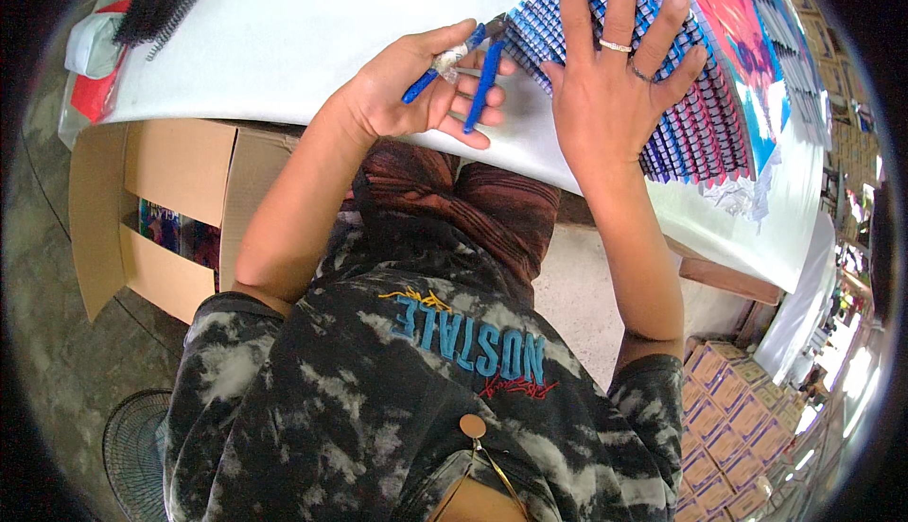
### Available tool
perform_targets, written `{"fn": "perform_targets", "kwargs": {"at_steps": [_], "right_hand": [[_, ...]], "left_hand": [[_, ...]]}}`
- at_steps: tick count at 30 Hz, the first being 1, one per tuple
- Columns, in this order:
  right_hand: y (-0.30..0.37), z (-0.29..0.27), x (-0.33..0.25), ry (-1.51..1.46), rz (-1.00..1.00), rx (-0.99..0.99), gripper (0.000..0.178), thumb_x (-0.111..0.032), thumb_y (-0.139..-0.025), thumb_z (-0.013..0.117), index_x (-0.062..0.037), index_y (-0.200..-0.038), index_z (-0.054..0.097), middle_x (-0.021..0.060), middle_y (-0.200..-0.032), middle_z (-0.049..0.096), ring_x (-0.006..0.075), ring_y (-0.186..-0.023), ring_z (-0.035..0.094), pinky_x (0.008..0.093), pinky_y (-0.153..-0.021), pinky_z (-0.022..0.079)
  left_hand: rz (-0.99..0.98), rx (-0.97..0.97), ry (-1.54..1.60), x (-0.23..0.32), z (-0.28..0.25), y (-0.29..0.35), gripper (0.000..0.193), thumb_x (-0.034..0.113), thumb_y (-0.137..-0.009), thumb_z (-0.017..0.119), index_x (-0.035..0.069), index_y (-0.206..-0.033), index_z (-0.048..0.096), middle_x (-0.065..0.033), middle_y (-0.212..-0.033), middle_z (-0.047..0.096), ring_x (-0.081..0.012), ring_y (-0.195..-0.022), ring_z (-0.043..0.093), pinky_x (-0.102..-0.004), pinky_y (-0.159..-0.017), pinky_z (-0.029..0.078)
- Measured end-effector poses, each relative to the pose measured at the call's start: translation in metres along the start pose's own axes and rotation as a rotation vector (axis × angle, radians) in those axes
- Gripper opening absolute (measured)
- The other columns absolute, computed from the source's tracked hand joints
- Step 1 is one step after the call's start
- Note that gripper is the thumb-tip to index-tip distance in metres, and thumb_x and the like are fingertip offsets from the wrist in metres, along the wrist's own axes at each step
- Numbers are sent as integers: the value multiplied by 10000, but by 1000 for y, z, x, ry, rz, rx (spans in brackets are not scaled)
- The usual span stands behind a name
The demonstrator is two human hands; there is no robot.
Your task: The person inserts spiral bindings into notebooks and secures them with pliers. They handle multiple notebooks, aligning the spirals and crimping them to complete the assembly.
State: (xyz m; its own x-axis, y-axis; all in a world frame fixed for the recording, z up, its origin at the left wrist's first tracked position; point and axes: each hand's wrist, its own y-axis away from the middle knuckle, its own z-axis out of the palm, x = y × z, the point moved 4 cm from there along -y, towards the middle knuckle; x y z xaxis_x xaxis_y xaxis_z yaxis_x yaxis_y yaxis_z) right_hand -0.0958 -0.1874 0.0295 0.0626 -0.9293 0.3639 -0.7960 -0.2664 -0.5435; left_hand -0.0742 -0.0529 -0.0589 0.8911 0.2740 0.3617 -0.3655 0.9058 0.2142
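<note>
Hidden: plier tips behind my fingers, prints on the fanned sheets too small to read | Left hand (416, 87): curled around blue-handled pliers (470, 76), near table edge | Right hand (615, 68): flat, fingers spread, pressing the stack of fanned sheets (700, 115), far right on white table (284, 21).

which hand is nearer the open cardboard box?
Left. The left hand grips blue-handled pliers on the white table, above the cardboard box; the right hand lies flat farther right.
</note>
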Motion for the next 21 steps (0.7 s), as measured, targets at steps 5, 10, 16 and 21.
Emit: {"fn": "perform_targets", "kwargs": {"at_steps": [5,10,16,21], "right_hand": [[0,3,-3,-15,20,4,594,-116,-728,586,-235,-1297,460,109,-1460,231,414,-1330,161,611,-975,193],[5,13,-11,21,-14,52,543,-125,-777,531,-244,-1301,456,116,-1457,246,402,-1331,180,585,-993,174],[5,14,-10,-30,-26,28,558,-119,-781,521,-228,-1321,434,118,-1454,260,388,-1335,186,569,-1016,133],[6,18,-13,-33,-15,73,550,-149,-798,502,-228,-1336,414,120,-1460,244,392,-1333,195,578,-1025,109]], "left_hand": [[-27,469,-552,6,9,7,525,474,-939,315,13,-1077,523,-93,-794,598,-238,-808,617,-387,-646,498],[-62,624,-785,5,18,5,508,475,-938,322,30,-1063,532,-107,-806,616,-236,-828,626,-393,-655,517],[7,349,-249,-1,10,2,555,528,-925,294,46,-1053,535,-75,-781,552,-180,-689,573,-373,-635,536],[-216,746,-1518,21,26,3,509,460,-936,330,2,-1031,528,-84,-727,519,-182,-667,565,-325,-579,509]]}}
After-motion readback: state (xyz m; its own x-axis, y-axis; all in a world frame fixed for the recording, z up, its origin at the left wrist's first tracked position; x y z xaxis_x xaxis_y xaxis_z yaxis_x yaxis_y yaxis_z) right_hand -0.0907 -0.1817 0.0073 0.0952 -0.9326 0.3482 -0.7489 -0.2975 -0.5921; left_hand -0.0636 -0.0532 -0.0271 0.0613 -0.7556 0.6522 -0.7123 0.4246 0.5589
